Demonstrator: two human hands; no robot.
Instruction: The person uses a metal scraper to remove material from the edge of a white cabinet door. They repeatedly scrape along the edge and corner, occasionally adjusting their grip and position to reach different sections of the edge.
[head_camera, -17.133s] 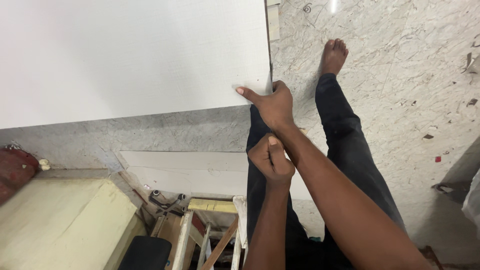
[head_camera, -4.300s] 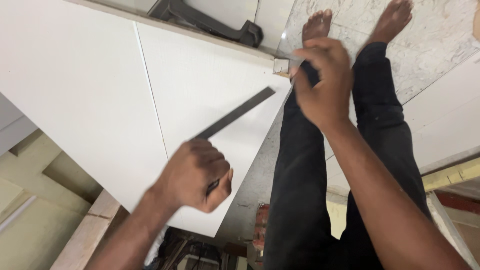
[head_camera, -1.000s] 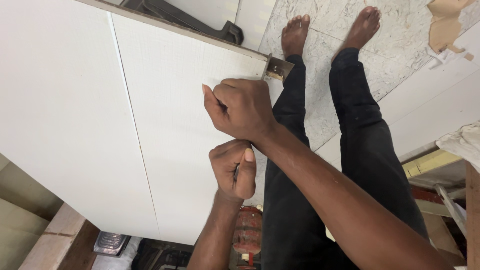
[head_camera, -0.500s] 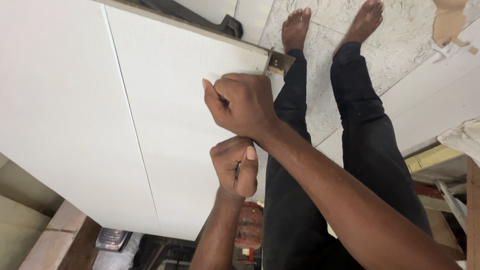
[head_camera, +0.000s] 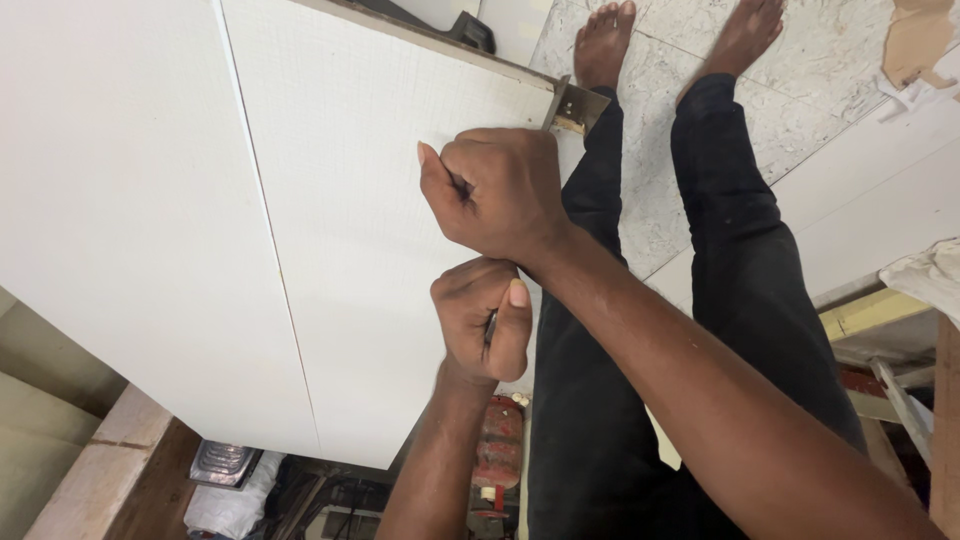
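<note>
Two hands over one big white board (head_camera: 350, 250), and both are bunched up tight near its right edge. The right hand (head_camera: 495, 190) is curled into a fist, knuckles down on the board close to the far right corner, seemingly pinning a dark metal try square (head_camera: 572, 103) whose stock peeks out at that corner; how much of the blade lies under the fist I cannot tell. Just below it, touching at the knuckles, the left hand (head_camera: 482, 318) pinches a slim dark pencil-like tool (head_camera: 489, 326) between thumb and curled fingers, tip hidden against the board's edge, a grip that looks suited to fine marking tight against the square. One seam line runs down the board, splitting it into two panels. Count two bare feet on the marbled floor (head_camera: 800, 70) beyond, two legs in black trousers (head_camera: 740, 260) alongside the board's right edge. Beneath the near edge sits a red canister-like object (head_camera: 497, 450), and more white boards (head_camera: 880, 200) lean at the right.
</note>
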